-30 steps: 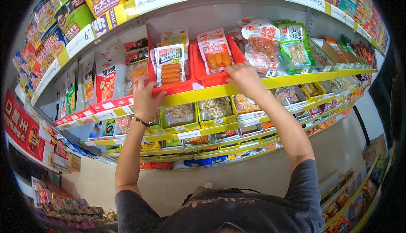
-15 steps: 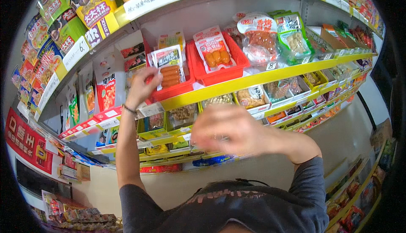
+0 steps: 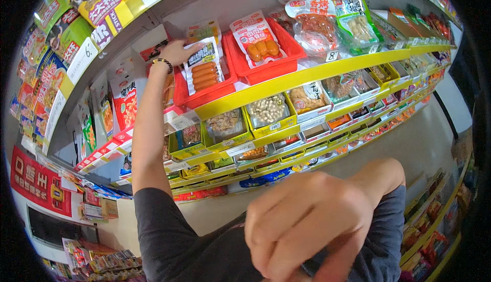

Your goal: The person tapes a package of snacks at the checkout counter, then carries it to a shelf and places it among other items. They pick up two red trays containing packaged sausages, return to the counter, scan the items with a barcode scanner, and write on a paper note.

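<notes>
My left hand [image 3: 179, 53] reaches onto the shelf, at the upper left edge of a sausage packet [image 3: 204, 70]. Its thumb stretches right, by the packet's top; the other fingers are mostly hidden. The packet is white and black with a clear window and leans in a red plastic tray [image 3: 205, 98]. A second red tray [image 3: 276, 72] beside it holds a pink and white packet [image 3: 257, 40] of short, round-ended sausages. My right hand [image 3: 312, 223] is close in front of my chest, fingers curled inward. Whatever it may hold is hidden.
A yellow shelf edge [image 3: 327, 76] runs below the trays. Bagged meat [image 3: 313, 24] and a green packet [image 3: 355, 21] stand to the right. Boxed nuts [image 3: 268, 109] sit one shelf lower. Instant noodle cups [image 3: 105, 6] line the upper shelf. More stocked racks [image 3: 429, 231] stand at lower right.
My left hand has moved farther into the shelf, to the top left of the sausage packet. My right hand has drawn back from the shelf toward my chest. The view has shifted slightly.
</notes>
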The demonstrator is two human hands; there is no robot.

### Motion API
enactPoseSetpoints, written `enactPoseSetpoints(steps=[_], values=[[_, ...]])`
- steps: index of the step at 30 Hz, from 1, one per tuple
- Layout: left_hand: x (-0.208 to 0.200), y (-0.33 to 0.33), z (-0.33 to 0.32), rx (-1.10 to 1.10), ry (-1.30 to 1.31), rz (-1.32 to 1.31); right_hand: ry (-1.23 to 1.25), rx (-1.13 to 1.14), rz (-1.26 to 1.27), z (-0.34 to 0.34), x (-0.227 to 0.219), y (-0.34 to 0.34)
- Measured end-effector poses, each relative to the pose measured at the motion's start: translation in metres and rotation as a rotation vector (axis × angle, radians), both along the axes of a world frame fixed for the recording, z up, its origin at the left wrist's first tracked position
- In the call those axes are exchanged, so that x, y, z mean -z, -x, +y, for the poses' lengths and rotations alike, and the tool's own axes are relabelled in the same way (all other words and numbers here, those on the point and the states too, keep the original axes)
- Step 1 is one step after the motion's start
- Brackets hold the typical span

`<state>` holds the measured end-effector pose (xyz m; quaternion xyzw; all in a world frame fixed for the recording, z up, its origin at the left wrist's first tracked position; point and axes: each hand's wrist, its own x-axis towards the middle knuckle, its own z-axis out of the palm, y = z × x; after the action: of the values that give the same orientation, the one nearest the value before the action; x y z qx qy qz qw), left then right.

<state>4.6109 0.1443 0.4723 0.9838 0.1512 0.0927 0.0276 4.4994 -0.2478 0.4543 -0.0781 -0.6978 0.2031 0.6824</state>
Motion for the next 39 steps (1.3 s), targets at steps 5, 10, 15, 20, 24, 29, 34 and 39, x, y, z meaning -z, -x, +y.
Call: enactPoseSetpoints(steps=[5,10,15,20,24,29,34,39], values=[[0.002,0.003,0.025,0.112,0.184,0.018,0.194,-0.092,-0.203,-0.006,-0.015,-0.015],[0.004,0.029,0.027,0.287,0.412,-0.060,0.159,0.026,-0.128,-0.003,0.001,-0.002],[-0.004,0.072,0.013,0.311,0.490,-0.257,0.298,0.153,-0.213,-0.002,0.018,0.004],[0.001,0.109,0.012,0.316,0.707,-0.383,0.530,0.164,-0.407,0.021,0.044,-0.002],[0.014,0.120,0.002,0.339,0.778,-0.564,0.487,0.505,-0.554,0.056,0.056,-0.031],[0.041,0.092,0.000,0.336,0.749,-0.870,0.394,1.257,-0.443,0.122,0.075,-0.093],[0.001,0.087,-0.015,0.333,0.574,-1.192,0.251,1.357,-0.203,0.172,0.042,-0.096],[-0.001,0.104,-0.049,0.467,0.362,-1.219,0.267,1.408,-0.014,0.179,0.034,-0.091]])
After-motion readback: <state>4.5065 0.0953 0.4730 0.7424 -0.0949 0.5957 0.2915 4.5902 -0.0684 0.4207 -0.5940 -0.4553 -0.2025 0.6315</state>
